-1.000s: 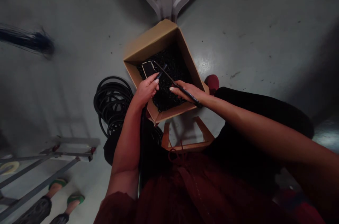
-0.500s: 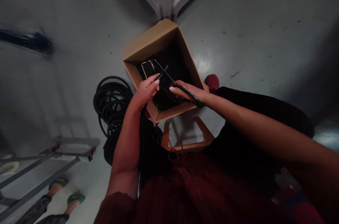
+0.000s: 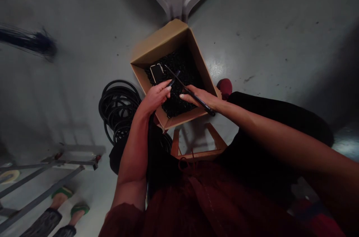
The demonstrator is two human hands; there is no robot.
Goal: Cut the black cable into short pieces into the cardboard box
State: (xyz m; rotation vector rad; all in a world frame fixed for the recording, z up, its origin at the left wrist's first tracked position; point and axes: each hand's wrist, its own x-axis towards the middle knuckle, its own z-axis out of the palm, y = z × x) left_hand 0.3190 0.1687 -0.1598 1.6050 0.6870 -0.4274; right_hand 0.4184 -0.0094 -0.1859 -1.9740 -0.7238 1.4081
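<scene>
Two hands work over a cardboard box (image 3: 159, 40) of black shreds (image 3: 181, 70)

The left hand (image 3: 153, 98) curls around a dark pen-like stick (image 3: 175, 79); the right hand (image 3: 199, 97) grips a slim black rod (image 3: 207, 108) above the shreds, near a black phone-like slab (image 3: 156, 73). Black hose (image 3: 117, 106) lies coiled beside the box.

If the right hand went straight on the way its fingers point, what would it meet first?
The right hand, holding a black rod, would probably meet the left hand's fingertips first, across a gap above the black filling; depth is unclear.
</scene>
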